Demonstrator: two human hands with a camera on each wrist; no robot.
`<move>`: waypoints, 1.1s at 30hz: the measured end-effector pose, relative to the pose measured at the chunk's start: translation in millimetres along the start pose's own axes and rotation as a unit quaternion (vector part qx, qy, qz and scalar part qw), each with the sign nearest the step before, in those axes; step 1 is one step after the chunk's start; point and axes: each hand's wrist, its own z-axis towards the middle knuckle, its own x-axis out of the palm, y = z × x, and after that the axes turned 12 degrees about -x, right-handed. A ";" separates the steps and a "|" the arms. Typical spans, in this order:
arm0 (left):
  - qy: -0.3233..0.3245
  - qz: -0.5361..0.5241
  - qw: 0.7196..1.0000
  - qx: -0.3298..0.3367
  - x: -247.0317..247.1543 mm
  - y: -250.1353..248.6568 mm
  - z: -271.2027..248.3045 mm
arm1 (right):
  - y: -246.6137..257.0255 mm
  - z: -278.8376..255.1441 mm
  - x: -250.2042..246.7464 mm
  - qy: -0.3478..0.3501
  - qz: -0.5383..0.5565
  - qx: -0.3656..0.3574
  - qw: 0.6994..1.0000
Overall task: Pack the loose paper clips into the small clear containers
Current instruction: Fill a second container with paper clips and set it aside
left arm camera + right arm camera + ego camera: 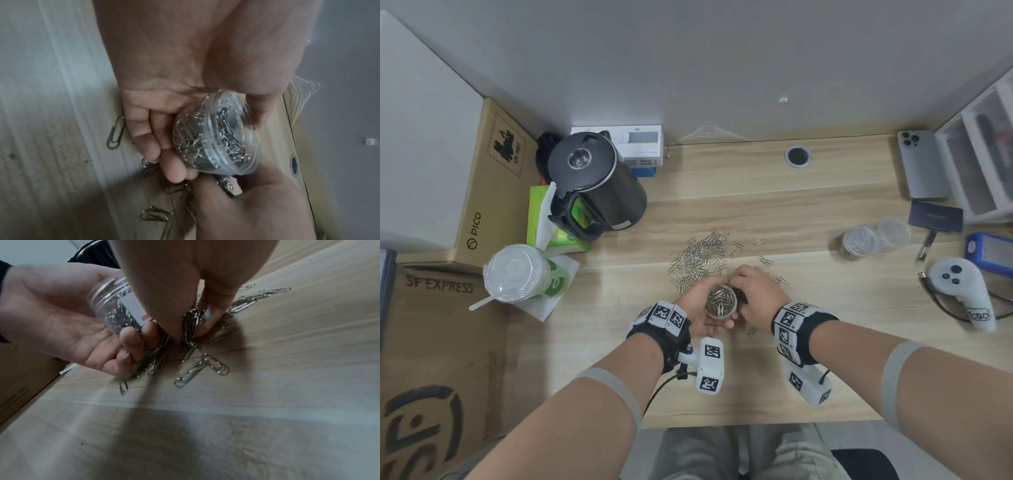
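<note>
My left hand [700,310] grips a small clear jar [720,303] nearly full of silver paper clips, held just above the wooden desk with its mouth open. In the left wrist view the jar [216,139] lies across the curled fingers [148,141]. My right hand [755,294] sits beside the jar's far right rim and pinches a bunch of paper clips [192,327] against the desk. A loose pile of clips [700,257] spreads just beyond both hands. Two more clear containers [859,241] stand at the right, one filled with clips.
A black kettle [594,181], a lidded cup with a straw [520,272] and a green tissue pack crowd the left. Cardboard boxes [493,192] line the left edge. A white controller [962,291], a phone [923,168] and a dark card case [935,216] lie at the right.
</note>
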 end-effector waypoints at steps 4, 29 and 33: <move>-0.026 -0.002 1.000 -0.004 -7.7 1.8 -5.8 | -1.3 0.5 -5.5 -0.012 -0.007 0.006 1.000; -0.085 -0.144 0.985 0.048 7.1 -15.3 -7.9 | 47.3 0.5 -37.1 -0.058 0.020 -0.133 0.989; -0.064 -0.148 0.986 0.033 2.0 -12.6 -7.5 | 43.2 -2.7 -47.0 -0.114 0.043 -0.156 0.980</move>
